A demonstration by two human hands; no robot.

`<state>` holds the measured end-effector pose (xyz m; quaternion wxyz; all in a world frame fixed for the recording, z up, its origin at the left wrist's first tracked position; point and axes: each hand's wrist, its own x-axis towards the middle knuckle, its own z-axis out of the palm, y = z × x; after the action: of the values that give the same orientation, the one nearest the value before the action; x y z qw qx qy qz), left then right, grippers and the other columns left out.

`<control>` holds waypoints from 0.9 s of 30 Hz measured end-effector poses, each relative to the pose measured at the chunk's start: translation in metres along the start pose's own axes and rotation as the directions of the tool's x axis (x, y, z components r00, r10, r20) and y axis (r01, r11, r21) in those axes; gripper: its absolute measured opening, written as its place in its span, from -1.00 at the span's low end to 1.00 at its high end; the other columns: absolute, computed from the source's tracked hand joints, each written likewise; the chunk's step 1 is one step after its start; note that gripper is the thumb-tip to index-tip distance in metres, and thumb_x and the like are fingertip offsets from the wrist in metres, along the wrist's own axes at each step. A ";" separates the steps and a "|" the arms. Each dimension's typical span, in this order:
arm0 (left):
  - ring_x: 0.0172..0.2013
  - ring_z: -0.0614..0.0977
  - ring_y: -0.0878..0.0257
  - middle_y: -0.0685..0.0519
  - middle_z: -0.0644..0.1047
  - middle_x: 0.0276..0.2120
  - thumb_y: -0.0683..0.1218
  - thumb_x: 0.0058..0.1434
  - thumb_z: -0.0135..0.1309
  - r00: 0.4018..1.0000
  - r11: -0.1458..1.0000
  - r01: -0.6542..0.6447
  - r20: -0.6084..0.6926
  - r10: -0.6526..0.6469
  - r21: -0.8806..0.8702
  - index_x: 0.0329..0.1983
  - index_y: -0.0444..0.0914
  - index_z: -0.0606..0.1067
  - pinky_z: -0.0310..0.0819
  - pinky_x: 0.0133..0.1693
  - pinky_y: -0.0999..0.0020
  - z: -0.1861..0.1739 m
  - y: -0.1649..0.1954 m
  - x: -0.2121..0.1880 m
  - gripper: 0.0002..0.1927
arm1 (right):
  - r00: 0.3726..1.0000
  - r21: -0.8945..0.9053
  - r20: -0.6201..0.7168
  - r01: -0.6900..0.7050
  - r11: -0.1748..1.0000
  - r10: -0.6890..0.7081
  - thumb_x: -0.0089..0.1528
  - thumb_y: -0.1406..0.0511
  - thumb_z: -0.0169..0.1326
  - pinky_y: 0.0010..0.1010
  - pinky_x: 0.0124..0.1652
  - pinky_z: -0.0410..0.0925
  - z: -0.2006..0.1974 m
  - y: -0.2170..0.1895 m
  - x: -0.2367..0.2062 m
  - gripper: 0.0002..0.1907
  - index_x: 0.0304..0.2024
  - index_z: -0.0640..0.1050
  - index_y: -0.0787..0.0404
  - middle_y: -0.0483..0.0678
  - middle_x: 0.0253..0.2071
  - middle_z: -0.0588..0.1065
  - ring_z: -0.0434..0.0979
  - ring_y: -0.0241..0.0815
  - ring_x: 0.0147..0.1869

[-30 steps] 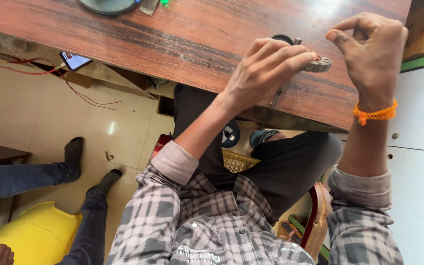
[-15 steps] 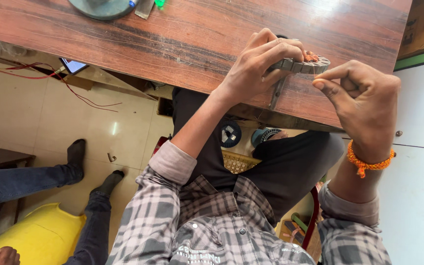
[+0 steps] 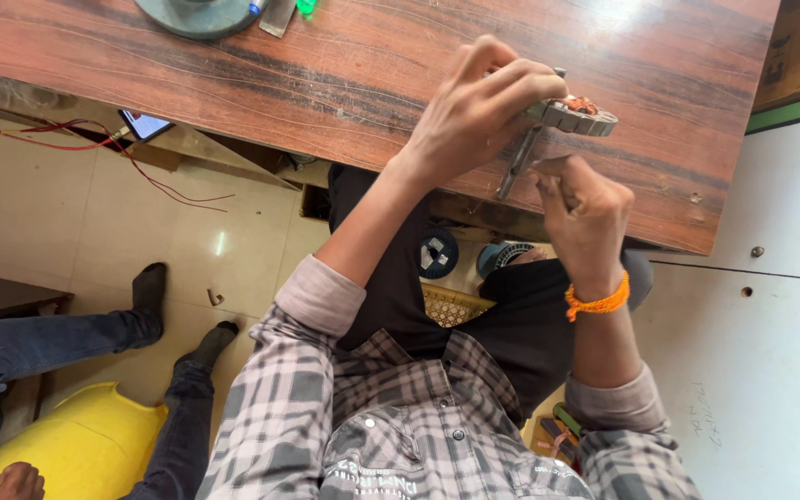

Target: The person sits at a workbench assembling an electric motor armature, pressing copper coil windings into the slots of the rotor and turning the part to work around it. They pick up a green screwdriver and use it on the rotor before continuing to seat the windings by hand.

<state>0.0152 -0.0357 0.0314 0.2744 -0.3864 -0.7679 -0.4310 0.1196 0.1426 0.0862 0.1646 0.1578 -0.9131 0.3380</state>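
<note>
Near the table (image 3: 344, 74) edge, a round metal part (image 3: 574, 115) is pinched steady by the left hand (image 3: 469, 116); the right hand (image 3: 585, 208) is curled shut around a thin rod (image 3: 518, 165).

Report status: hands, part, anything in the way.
Left hand gripping round metal wound part over the wooden table. Right hand closed just below it, contents unclear. Metal shaft hangs beneath part. Nothing in the way.

Dull grey metal on round toothed part (image 3: 574, 115), coppery windings on top; matt metal rod (image 3: 518, 165) beneath. Reddish wood-grain tabletop (image 3: 344, 69), slightly glossy, scratched. Woven checked cloth shirt (image 3: 344, 435), lower centre. Glossy pale floor tiles (image 3: 67, 222), left. Smooth yellow plastic seat (image 3: 76, 444), lower left.
</note>
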 end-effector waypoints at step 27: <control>0.23 0.26 0.19 0.20 0.33 0.32 -0.05 0.22 0.40 0.872 0.946 0.316 -0.373 -0.317 -0.066 -0.30 -0.15 0.60 0.26 0.21 0.41 0.020 0.063 -0.028 -0.83 | 0.980 -0.265 0.079 0.197 0.944 -0.183 0.27 0.43 0.36 -0.37 -0.51 0.18 -0.043 -0.043 0.067 -0.89 -0.28 0.66 0.36 0.03 -0.55 0.50 0.35 -0.22 -0.56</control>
<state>0.0805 -0.0073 0.0289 0.3427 -0.1651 -0.7526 -0.5375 0.0851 0.1281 0.1689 0.1921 0.2299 -0.9354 0.1879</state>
